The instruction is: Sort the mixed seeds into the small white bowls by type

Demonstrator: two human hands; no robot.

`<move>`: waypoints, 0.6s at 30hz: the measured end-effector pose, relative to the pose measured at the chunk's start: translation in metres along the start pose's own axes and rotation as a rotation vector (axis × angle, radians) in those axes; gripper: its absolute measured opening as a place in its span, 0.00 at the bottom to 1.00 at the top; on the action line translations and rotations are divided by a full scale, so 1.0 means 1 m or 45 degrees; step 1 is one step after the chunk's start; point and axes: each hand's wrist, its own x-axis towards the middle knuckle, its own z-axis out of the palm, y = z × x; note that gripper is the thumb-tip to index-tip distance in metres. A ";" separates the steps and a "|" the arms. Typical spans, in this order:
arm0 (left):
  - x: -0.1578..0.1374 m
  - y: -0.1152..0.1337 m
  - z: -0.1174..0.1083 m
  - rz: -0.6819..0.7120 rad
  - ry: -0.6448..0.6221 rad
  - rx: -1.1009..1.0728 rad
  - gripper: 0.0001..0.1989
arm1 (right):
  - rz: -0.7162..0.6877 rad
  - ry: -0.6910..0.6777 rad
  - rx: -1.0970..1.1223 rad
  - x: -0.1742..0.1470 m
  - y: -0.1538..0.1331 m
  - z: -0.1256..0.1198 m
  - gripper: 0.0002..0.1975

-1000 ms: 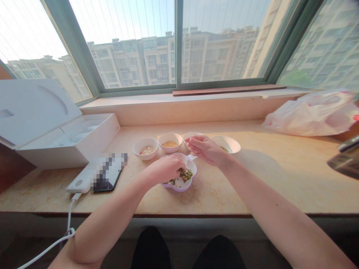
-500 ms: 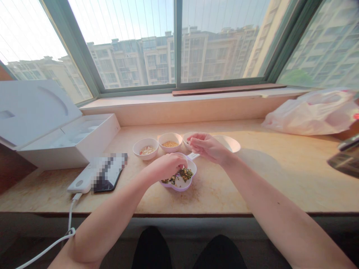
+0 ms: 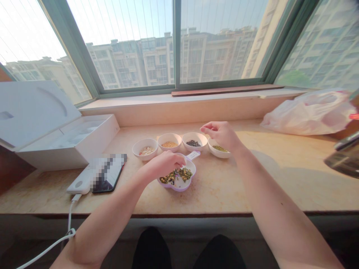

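Observation:
My left hand (image 3: 166, 162) is over a purple-rimmed white dish (image 3: 183, 186) with a short handle. Its fingers are curled together above mixed green, yellow and black beans (image 3: 185, 174); anything between the fingertips is too small to see. My right hand (image 3: 220, 132) hovers above a white bowl (image 3: 220, 154) of green beans, fingers pinched, and what they hold cannot be made out. In a row to its left stand a bowl (image 3: 195, 136) of black beans, a bowl (image 3: 169, 136) of yellow grains and a bowl (image 3: 145, 144) of pale flat pieces.
At the left lie an open white box (image 3: 67, 149), a phone (image 3: 110, 175) and a white power bank (image 3: 80, 181) with a cable (image 3: 70, 213). A plastic bag (image 3: 308, 114) sits at the back right, near a dark shiny object (image 3: 343, 160). Windows rise behind the counter.
My right hand has moved right, from over the black beans to over the green beans, uncovering the black-bean bowl. My left hand has shifted slightly up and left over the dish.

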 end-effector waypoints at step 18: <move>0.015 -0.035 -0.015 -0.338 0.644 0.069 0.09 | 0.410 -0.180 -0.940 0.002 0.018 -0.014 0.11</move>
